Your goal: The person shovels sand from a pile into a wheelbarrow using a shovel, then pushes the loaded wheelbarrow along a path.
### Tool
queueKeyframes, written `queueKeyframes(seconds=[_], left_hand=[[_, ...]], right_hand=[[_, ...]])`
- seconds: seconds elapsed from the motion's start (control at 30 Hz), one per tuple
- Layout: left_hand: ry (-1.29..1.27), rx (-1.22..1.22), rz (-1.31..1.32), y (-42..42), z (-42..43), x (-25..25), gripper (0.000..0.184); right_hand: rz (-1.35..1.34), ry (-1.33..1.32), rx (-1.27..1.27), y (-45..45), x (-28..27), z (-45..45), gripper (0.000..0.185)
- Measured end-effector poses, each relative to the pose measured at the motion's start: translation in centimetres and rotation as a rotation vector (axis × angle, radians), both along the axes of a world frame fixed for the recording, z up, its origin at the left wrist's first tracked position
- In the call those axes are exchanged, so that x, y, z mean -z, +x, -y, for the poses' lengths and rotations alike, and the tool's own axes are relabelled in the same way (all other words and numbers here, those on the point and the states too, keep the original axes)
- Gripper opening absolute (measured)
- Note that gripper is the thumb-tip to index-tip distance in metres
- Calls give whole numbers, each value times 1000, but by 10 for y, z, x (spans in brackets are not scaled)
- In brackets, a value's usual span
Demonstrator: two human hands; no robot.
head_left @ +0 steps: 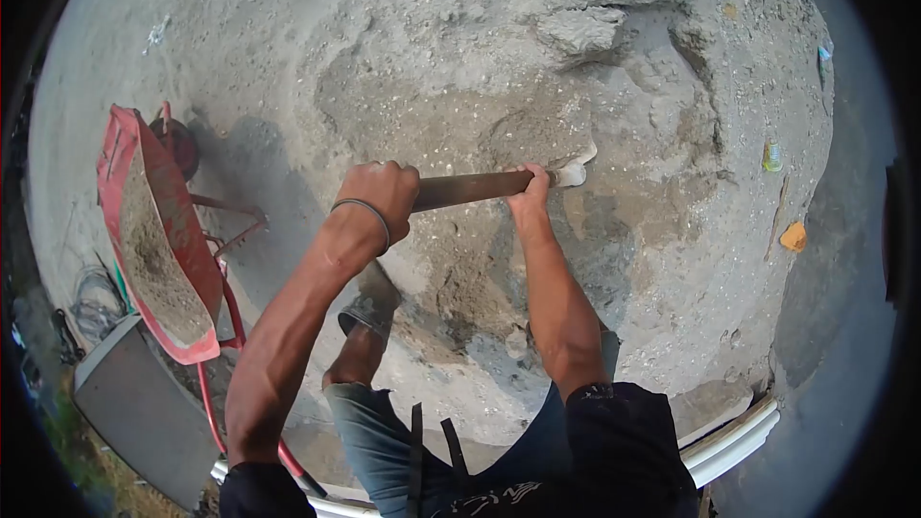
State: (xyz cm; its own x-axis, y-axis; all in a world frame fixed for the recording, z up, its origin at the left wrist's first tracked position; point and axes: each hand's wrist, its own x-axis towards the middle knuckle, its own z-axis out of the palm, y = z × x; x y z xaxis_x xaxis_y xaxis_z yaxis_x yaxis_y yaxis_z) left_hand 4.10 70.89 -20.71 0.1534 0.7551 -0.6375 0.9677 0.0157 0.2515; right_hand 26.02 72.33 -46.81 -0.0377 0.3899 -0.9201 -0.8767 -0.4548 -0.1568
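Note:
Both my hands are wrapped around the thick wooden handle of a shovel [470, 190], which lies nearly level across the middle of the head view. My left hand [379, 194], with a dark band on its wrist, is closed on the rear end of the handle. Farther along, my right hand [531, 192] grips it close to the pale metal head. Only a small part of the metal shows beyond that hand, so its full shape cannot be made out. It is over a large heap of grey sand [432, 77], at a hollow of darker, damp-looking sand.
At the left stands a red wheelbarrow [187, 221] with sand in its tray. Behind its handles lies a grey board [144, 412]. An orange lump [793, 236] and a crumpled yellow-green wrapper [772, 157] lie near the heap's right edge. White edging [734, 446] curves at the lower right.

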Motion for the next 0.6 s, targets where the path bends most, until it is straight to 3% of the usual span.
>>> queueKeyframes(seconds=[0.07, 0.23, 0.33, 0.4, 0.47, 0.6], left_hand=[[98, 142, 27, 31, 1, -24, 9], [121, 317, -38, 8, -1, -145, 7], [233, 293, -69, -35, 28, -244, 6], [277, 233, -136, -80, 60, -313, 7], [320, 112, -224, -134, 108, -380, 9], [289, -312, -409, -247, 243, -480, 11]], right_hand=[[-50, -52, 45, 18, -3, 31, 9], [-267, -46, 101, -25, -96, 59, 9], [-74, 299, -163, -95, -174, 77, 11], [-280, -23, -7, -150, -253, 85, 11], [-394, -10, -66, -219, -312, 98, 10], [-370, 48, -383, -371, -429, 141, 6]])
